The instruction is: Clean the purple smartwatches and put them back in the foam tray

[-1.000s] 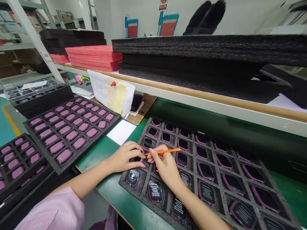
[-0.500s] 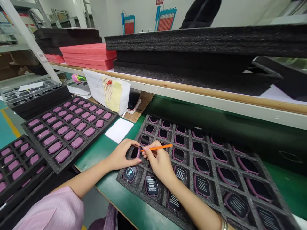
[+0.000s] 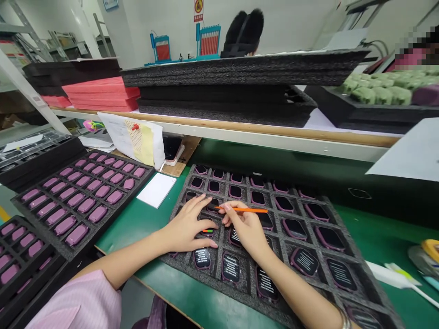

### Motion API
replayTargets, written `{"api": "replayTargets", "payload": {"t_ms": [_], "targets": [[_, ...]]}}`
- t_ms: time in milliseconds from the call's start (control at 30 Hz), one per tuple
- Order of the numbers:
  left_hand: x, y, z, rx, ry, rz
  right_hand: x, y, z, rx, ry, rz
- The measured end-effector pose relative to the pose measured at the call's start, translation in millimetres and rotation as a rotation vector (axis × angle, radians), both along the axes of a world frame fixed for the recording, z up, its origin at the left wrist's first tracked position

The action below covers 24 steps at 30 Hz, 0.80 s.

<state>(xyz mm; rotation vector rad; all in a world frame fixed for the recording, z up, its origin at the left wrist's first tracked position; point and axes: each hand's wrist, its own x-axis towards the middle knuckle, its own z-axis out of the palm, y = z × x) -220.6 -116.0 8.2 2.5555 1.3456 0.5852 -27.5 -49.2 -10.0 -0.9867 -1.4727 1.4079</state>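
A black foam tray [image 3: 274, 194] on the green bench holds rows of purple-cased smartwatches, several with lit screens [image 3: 230, 267]. My left hand [image 3: 189, 224] lies flat on the tray's near left part, fingers spread over a watch showing a coloured bar [image 3: 207, 230]. My right hand [image 3: 247, 228] holds a thin orange stick [image 3: 245, 209] between thumb and fingers, its tip pointing left toward a watch [image 3: 213, 204] in the row above. The two hands sit close together, almost touching.
Black foam trays of purple watch bodies [image 3: 84, 192] lie face down at the left. A white card [image 3: 156, 189] lies between the trays. The shelf [image 3: 257, 130] above carries black and red foam sheets. Tools [image 3: 423, 256] lie at the far right.
The view has swung right and up. My left hand has let go of the watch it pinched and now lies spread flat on the tray. The stick stays in my right hand.
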Motion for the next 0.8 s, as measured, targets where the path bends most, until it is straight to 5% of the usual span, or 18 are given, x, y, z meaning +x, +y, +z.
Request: {"api": "replayTargets", "payload": {"t_ms": [300,800], "targets": [[-7,-4,-4.1,0.014,-0.177,0.077,-1,-14,-3.5,-0.007,0.023,0.044],[-7,-1,-4.9,-0.045,-0.193,0.146,-2,-19,2.3,0.059,-0.052,0.114]]}}
